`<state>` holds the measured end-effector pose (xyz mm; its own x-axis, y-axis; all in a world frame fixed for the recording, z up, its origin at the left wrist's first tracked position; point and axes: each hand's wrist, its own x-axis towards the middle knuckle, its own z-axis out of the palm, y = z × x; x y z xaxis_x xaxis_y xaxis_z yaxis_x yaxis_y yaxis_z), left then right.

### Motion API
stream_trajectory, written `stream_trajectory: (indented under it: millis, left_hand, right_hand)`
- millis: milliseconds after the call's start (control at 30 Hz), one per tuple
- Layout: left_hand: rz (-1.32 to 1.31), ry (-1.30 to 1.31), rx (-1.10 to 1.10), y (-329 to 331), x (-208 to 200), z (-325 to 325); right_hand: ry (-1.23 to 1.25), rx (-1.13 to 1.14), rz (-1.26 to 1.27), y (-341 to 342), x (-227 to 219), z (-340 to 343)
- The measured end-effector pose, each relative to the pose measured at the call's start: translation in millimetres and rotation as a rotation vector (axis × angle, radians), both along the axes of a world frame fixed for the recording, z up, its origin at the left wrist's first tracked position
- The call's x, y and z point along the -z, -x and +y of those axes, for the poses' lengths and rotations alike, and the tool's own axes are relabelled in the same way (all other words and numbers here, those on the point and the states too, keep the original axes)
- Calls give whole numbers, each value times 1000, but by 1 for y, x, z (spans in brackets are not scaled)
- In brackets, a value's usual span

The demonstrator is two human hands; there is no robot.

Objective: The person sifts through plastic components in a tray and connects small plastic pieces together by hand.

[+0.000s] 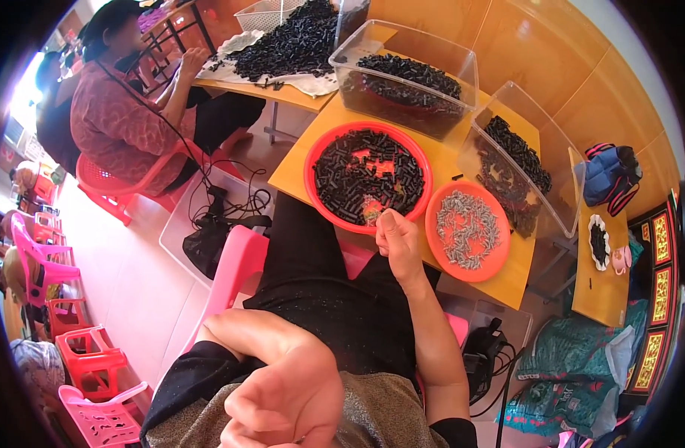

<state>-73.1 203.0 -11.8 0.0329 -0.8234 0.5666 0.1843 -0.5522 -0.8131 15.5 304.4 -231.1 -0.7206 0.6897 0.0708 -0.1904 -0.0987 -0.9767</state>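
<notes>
Seemingly handling small parts piece by piece; best to take just one from the black pieces (342, 196) heaped in the red basin (309, 179), at the centre of the frame; pinch lightly near one end, between the tips of thumb and forefinger, so as to leave the other end free; keep the grey pieces (456, 211) on the orange plate (503, 239), right of centre, and avoid spilling black in among them; stay above basin or plate, to catch any drop; lift clear of both rims before crossing over.

As to the grip, see the right hand (399, 245) just right of centre, by the basin's lower right rim, closed up with thumb laid against curled fingers; cannot tell whether grasping a small piece or clenched on nothing, nor whether touching the rim; see the left hand (294, 396) at bottom centre, bent at the wrist, loosely curled and partly cut off by the lower edge; cannot tell whether holding anything; find basin and plate side by side on the yellow worktop (499, 287).
</notes>
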Motion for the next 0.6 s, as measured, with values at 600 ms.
stream_trajectory:
  millis: [600]
  left_hand:
    - [-627, 313, -241, -64, 51, -58]
  right_hand:
    - [-19, 7, -3, 0, 2, -2]
